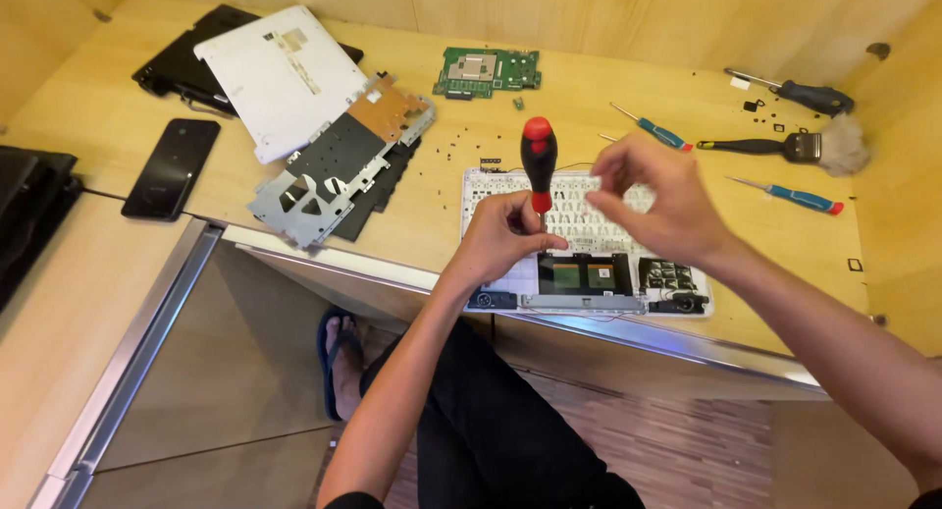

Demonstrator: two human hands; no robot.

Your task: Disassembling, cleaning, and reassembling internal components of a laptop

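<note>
Lower centre of the frame: my left hand [505,239] is closed around the shaft of a screwdriver [538,160] with a black-and-red handle, holding it upright, tip down on the opened laptop palmrest [677,303]. My right hand [653,200] hovers just right of the handle, thumb and fingertips pinched together; whether they grip a screw I cannot tell, since anything there is too small to see.

Procedure for the step in hand, as I judge it: keep the screwdriver vertical so the tip seats squarely, steady the shaft low with the left hand, and apply light downward pressure while turning. Keep any loosened fastener pinched and clear of the table edge, which lies close below the work.

The palmrest lies inside-up at centre right, near the front edge of the wooden table [442,190]. It is white, with the pale keyboard back above, a dark touchpad plate in the middle, and black components at its lower corners.

Further up, small loose screws [461,141] are scattered on the table. To the left lie a grey metal bracket plate [319,180], a white cover panel [280,77] and a black phone [172,167]. At top centre sits a green circuit board [488,72]. At upper right lie blue-handled screwdrivers [800,197] and a dusting brush [814,146].
</note>
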